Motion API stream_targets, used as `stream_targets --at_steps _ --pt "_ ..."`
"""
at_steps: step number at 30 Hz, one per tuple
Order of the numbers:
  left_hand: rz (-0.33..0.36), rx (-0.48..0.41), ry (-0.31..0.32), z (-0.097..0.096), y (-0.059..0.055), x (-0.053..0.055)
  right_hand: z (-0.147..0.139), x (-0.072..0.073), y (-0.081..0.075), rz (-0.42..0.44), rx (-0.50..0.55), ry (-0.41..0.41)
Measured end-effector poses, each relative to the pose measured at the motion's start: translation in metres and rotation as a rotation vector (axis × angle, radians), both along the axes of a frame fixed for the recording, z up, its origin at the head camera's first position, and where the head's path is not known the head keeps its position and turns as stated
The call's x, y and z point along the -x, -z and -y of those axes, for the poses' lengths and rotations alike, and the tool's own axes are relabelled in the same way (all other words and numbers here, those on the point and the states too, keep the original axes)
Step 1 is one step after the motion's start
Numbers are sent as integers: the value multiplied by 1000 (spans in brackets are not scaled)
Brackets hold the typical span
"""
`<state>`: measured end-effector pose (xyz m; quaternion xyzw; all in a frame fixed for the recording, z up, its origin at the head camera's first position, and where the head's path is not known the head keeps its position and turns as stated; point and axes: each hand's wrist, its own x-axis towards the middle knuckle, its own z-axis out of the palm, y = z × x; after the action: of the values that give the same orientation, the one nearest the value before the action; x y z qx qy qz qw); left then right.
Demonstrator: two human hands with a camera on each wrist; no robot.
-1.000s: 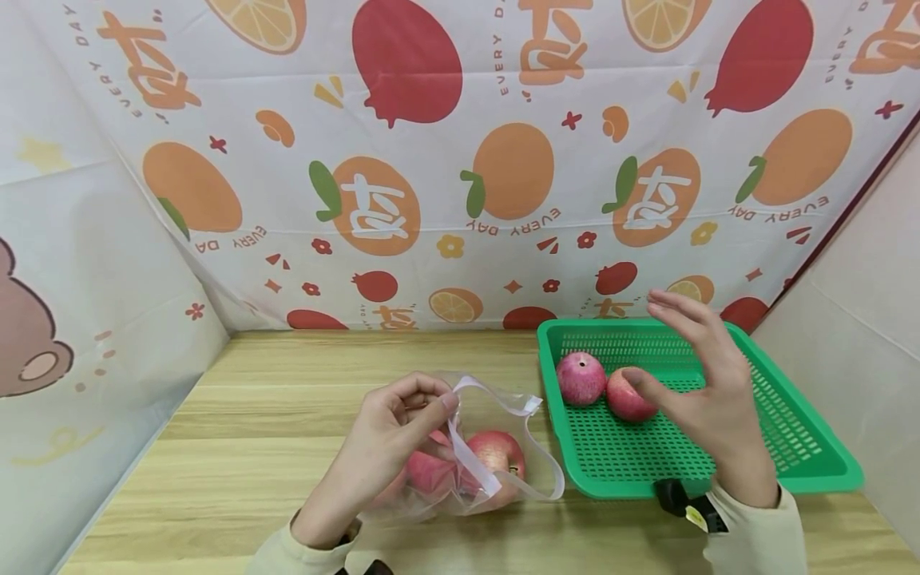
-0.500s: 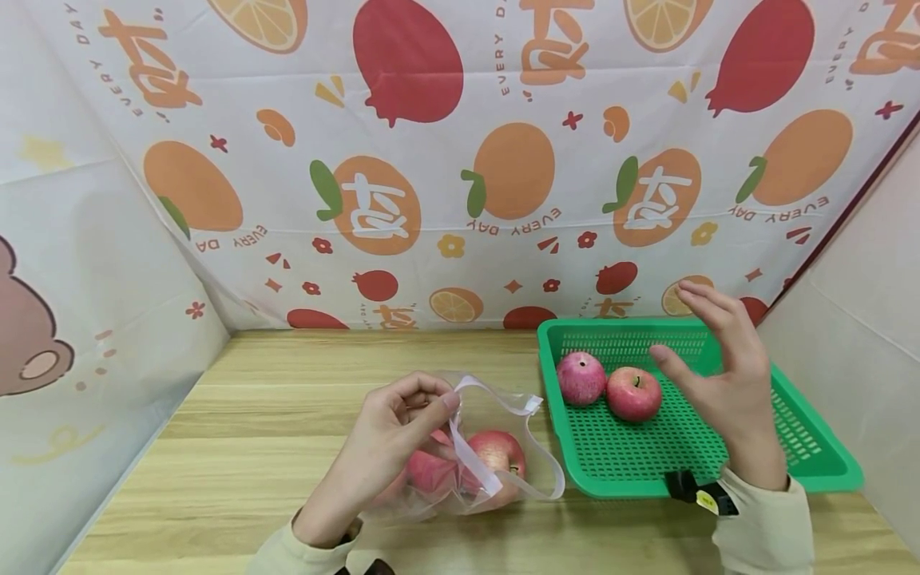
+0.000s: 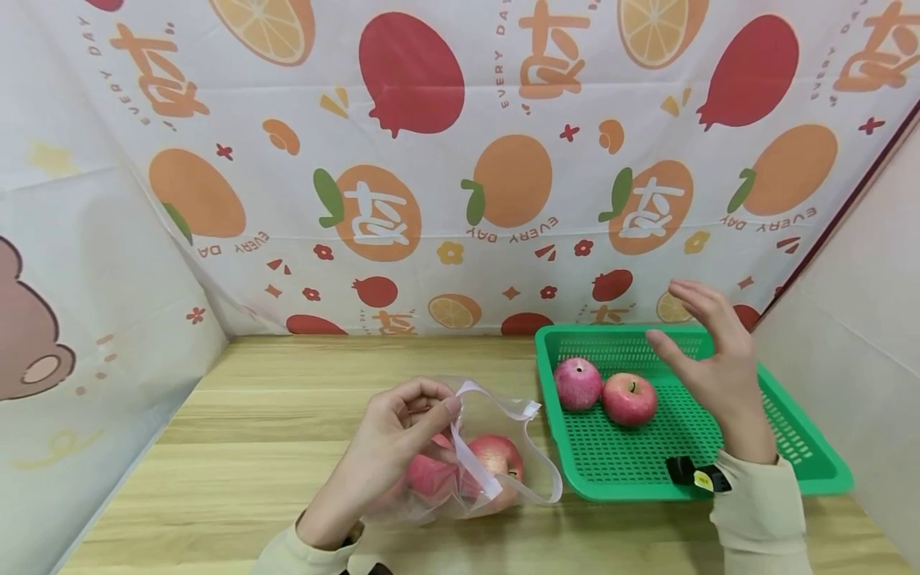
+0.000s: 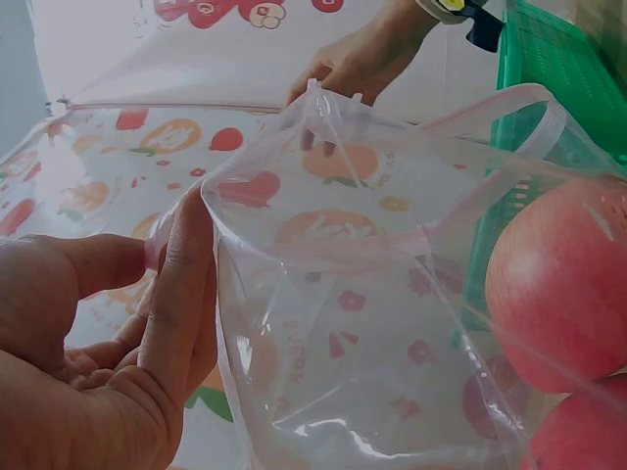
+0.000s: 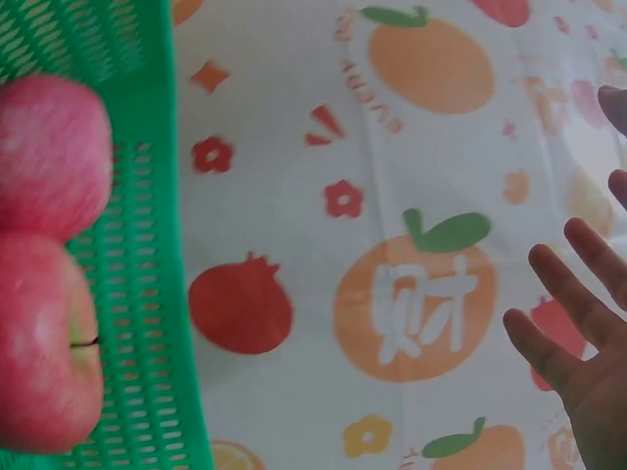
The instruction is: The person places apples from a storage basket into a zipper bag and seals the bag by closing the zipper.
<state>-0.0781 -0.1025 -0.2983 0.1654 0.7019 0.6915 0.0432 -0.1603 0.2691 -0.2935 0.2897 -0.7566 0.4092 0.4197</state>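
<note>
My left hand [image 3: 394,435] pinches the upper edge of a clear plastic bag [image 3: 476,467] between thumb and fingers. The bag lies on the table with its pale-rimmed mouth spread toward the basket. Inside it are red apples, one apple [image 3: 497,455] near the mouth and another apple [image 3: 430,473] deeper in; the left hand hides part of the contents. Over the right part of a green basket [image 3: 668,423], my right hand [image 3: 722,371] hovers with spread fingers and holds nothing. Two apples sit in the basket's left part, a pinkish apple [image 3: 578,384] and a redder apple [image 3: 629,400] with its stem up.
The wooden table [image 3: 237,447] extends left of the bag. A fruit-printed cloth [image 3: 446,160] hangs at the back, and pale side walls [image 3: 855,319] stand left and right. The basket's left rim is close to the bag's mouth.
My right hand has moved rightward off the redder apple, which now shows whole, then slightly back left. The head view has shifted a little. My left hand keeps its pinch on the bag.
</note>
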Motion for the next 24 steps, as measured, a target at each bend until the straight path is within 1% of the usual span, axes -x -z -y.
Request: stream_targets --at_steps 3,6,13,20,24 --pt "-1 -6 4 0 -1 0 -10 15 11 35 -52 35" --pt "-5 -12 7 -1 -1 -1 -15 25 18 80 -109 53" --pt "2 -8 5 -1 -2 0 -17 39 29 174 -258 94" --pt "-9 -11 13 0 -1 0 -16 49 37 408 -419 100" --pt "0 -7 10 0 1 1 -17 53 40 528 -503 110"
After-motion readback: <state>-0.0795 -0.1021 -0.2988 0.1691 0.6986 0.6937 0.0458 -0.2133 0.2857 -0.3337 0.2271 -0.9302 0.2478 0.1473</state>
